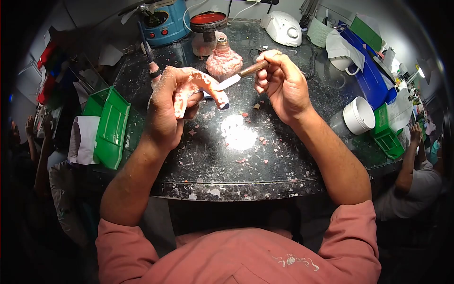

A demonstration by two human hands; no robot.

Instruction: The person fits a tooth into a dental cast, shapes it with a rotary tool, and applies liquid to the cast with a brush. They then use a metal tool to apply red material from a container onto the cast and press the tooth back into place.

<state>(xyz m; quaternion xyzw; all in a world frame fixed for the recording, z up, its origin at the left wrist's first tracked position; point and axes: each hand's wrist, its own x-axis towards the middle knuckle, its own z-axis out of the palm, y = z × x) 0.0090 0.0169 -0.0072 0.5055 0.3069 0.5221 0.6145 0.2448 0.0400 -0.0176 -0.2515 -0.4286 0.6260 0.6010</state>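
My left hand [165,104] is wrapped round a pinkish, arch-shaped dental model [201,81] with a curved ridge, its open side toward me. In my right hand [286,87] is a knife [253,68] with a brown handle, pinched between thumb and fingers. Its pale flat blade points left and meets the right part of the arch. Behind the blade stands a lumpy pink mass [223,61] with a metal-topped neck. Pink and white crumbs lie on the black speckled table [213,165] below my hands.
At the back are a blue machine [165,23], a red-topped round stand [208,20] and a white device [282,29]. Green bins [112,128] flank both sides. A white tub [359,115] stands at right. Other people sit at both edges.
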